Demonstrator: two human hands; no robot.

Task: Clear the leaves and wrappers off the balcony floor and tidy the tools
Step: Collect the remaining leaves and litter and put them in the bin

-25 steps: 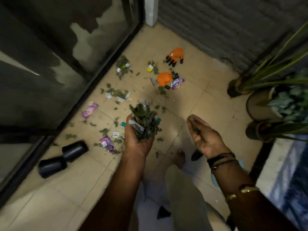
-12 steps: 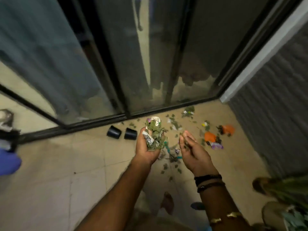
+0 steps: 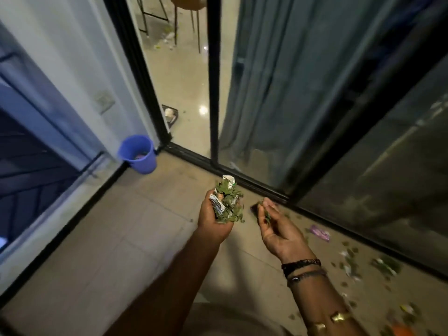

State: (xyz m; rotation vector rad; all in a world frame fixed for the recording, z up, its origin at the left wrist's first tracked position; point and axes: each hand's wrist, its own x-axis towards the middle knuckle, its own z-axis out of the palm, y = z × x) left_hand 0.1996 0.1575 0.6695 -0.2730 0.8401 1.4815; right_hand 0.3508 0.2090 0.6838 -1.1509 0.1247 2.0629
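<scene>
My left hand [image 3: 212,223] grips a bunch of green leaves and crumpled wrappers [image 3: 226,202], held upright above the tiled balcony floor [image 3: 126,241]. Beside it, my right hand [image 3: 276,226] is palm up with relaxed fingers, and a few leaf bits [image 3: 266,214] lie on them. A blue bucket [image 3: 138,154] stands in the far left corner by the door frame, with something coloured inside. Loose leaves [image 3: 385,265] and a purple wrapper [image 3: 320,232] lie on the floor at the right. An orange glove [image 3: 402,331] shows at the bottom right edge.
A black sliding-door track [image 3: 242,175] runs diagonally behind my hands, and the door gap [image 3: 184,88] opens onto an indoor floor. A grey curtain [image 3: 278,81] hangs behind the glass. A white wall and railing [image 3: 48,132] close the left side.
The view has swung left from the littered corner to the doorway, bringing the blue bucket into sight. My left hand keeps its bunch; the black pots have left the view.
</scene>
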